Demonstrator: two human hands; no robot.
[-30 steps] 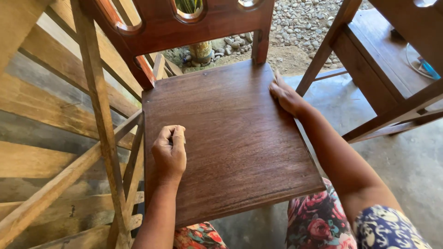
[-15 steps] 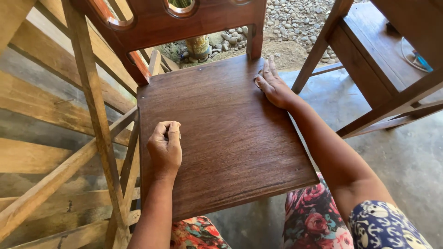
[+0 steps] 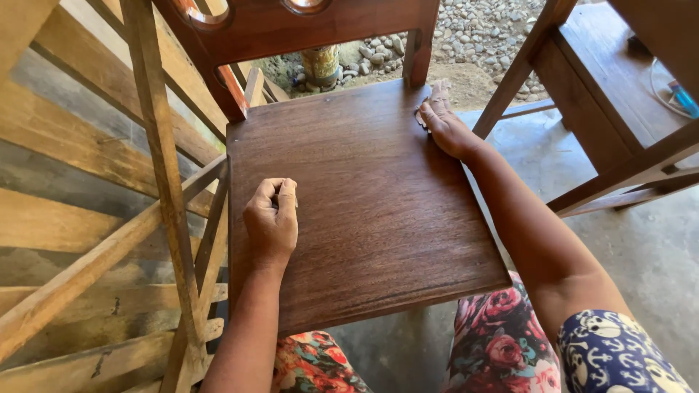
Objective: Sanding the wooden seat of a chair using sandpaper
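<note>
**2 hands on a dark chair seat, 1 fisted, 1 flat**

Far left: pale wooden rails [image 3: 156, 182], crossed and slanted, just beside the seat's left edge.

Next, the left hand [image 3: 271, 222]. Rests on the chair seat [image 3: 364, 196] near its left edge, about midway between front and back. Curled into a tight fist, thumb against the bent fingers, knuckles up. Impossible to tell whether anything sits inside the fist.

Centre: the seat itself, brown, smooth, nearly square, with grain running from the near edge away toward the backrest [image 3: 306, 29]. Lies directly ahead and below, between both forearms, with 1 rear post at each far corner. Beyond the backrest gap, a small pot [image 3: 322, 64] on the ground.

Right of centre: the right hand [image 3: 444, 124], at the seat's far right corner, touching the wood just beside the right rear post. Fingers [image 3: 439, 98] stretched out flat and close together, pointing away along the grain, pressed down rather than gripping. Under them, a small dark scrap [image 3: 421, 116] at the thumb side; kind not clear. Nearer to the back corner than the fist, which stays well apart, toward the front left.

Far right: a second chair [image 3: 604, 94] of the same wood, on the concrete floor [image 3: 641, 240], apart from the first.
</note>
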